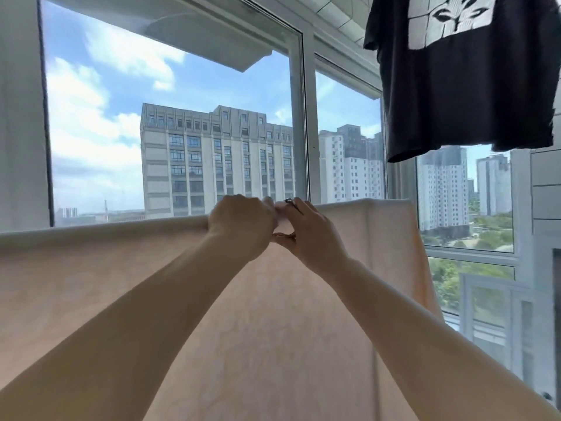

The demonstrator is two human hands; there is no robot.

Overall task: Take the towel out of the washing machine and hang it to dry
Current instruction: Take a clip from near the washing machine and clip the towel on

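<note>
Already draped at frame centre, the towel [273, 299] was gripped along its top edge by left hand [243, 223] and right hand [306, 232]; only final straightening appeared left.

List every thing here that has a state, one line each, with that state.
towel: spread wide, top edge held up, rest hanging down
left hand: gripping the towel's top edge
right hand: pinching the top edge beside the left hand
black T-shirt: hanging overhead at upper right

light: bright daylight through window [173, 132] | arms, towel [91, 284] below it backlit, dim | edges: wide-angle bowing | blur: slight
</note>
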